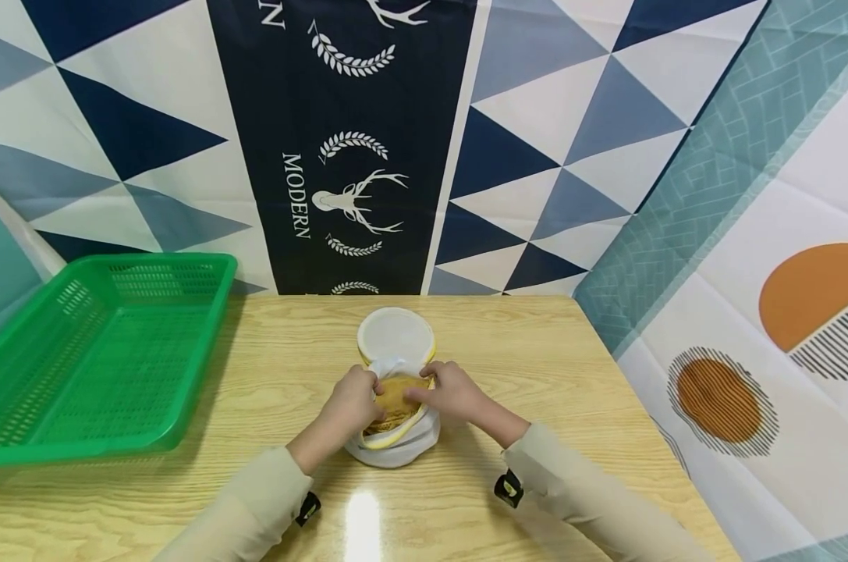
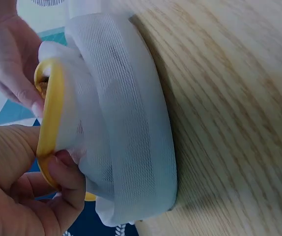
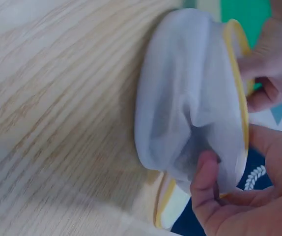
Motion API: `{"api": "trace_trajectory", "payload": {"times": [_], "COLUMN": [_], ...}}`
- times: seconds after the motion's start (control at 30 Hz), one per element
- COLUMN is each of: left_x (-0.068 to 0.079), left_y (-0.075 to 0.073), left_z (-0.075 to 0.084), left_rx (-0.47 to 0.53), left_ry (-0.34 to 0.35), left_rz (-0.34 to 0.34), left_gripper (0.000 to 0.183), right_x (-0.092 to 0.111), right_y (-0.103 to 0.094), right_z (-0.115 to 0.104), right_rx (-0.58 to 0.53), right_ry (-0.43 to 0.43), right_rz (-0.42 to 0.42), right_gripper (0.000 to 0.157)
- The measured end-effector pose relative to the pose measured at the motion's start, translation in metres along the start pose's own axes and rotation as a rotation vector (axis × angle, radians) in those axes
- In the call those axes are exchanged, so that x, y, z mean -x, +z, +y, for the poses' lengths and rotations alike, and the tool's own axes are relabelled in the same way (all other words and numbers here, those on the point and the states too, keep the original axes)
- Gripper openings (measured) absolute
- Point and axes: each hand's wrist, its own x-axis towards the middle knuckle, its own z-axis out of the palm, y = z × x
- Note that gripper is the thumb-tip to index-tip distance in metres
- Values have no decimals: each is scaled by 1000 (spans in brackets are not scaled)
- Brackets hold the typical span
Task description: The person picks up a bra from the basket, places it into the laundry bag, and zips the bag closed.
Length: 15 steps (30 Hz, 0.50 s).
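A round white mesh laundry bag (image 1: 399, 451) with yellow edging stands on the wooden table, its lid (image 1: 395, 336) folded back on the far side. Bunched inside lies mustard-brown knitted cloth (image 1: 398, 394). My left hand (image 1: 353, 400) pinches the left part of the rim; in the left wrist view its thumb and finger close around the yellow edging (image 2: 52, 113). On the right side, my right hand (image 1: 455, 390) grips the rim with the thumb inside over the cloth. Curled fingers (image 3: 207, 179) press into the mesh wall from outside in the right wrist view.
A large green plastic basket (image 1: 174, 425) sits at the left of the table (image 1: 536, 351). Patterned cloth (image 1: 353, 94) hangs along the back, and more printed cloth (image 1: 732, 312) drapes down the right side.
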Motion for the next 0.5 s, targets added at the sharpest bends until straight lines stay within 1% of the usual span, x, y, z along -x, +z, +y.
{"api": "trace_trajectory", "payload": {"times": [0.07,0.13,0.23,0.3,0.33,0.4,0.43,0.5], "left_x": [1,1,1,1,1,1,1,1], "left_y": [1,4,7,9,10,10,10,8], "left_z": [1,2,4,5,5,4,3,2], "left_rx": [-42,-81,-141,-170,-179,-196,-195,-161], "left_ry": [19,36,53,56,55,55,51,43], "left_rz": [23,46,63,64,61,67,69,62], "left_gripper": [26,26,26,26,26,25,25,25], "right_x": [-2,-4,-8,-10,-10,-11,-10,-9], "right_y": [-4,-7,-9,-10,-11,-10,-9,-7], "right_z": [0,1,3,4,5,5,5,5], "right_rx": [-66,-123,-238,-290,-302,-287,-255,-163], "right_ry": [36,80,140,164,171,179,169,135], "right_rz": [-8,4,41,73,76,61,45,17], "right_gripper": [43,35,28,25,24,25,28,36]}}
